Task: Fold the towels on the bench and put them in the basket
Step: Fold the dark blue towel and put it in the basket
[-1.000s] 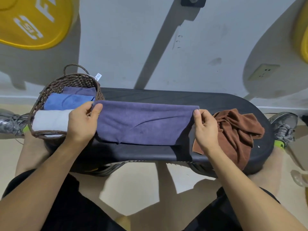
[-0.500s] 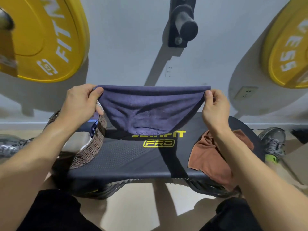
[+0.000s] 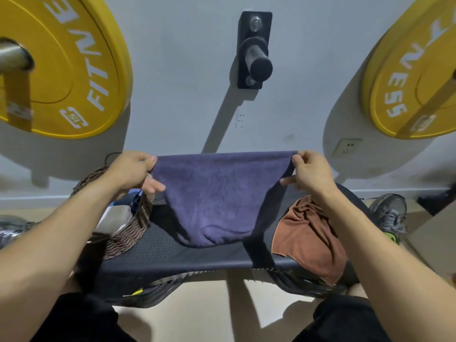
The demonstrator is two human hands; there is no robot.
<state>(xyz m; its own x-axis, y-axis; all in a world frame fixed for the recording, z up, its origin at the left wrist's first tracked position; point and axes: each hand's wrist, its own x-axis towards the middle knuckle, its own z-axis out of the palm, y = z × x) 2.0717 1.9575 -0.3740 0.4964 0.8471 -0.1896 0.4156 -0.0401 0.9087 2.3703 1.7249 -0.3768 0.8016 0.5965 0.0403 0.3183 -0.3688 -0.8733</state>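
The purple towel (image 3: 217, 201) hangs above the table (image 3: 187, 257), limp, light, sagging at its middle. Left hand (image 3: 130, 170) and right hand (image 3: 312, 170) each pinch a top corner; corners suit it best. Basket (image 3: 128, 230) at left, brown towel (image 3: 311, 238) at right.

Bright light is falling from above and in front of the wall (image 3: 177, 70), throwing long, hard-edged shadows down and to the left of the black wall peg (image 3: 255, 53) and both yellow weight plates (image 3: 61, 65). Wide-angle distortion is bowing the frame edges (the plates and forearms are stretching outward), and the nearest forearms are reading slightly soft. The bench (image 3: 172, 253) is lying in the shadow of the purple towel (image 3: 219, 196).
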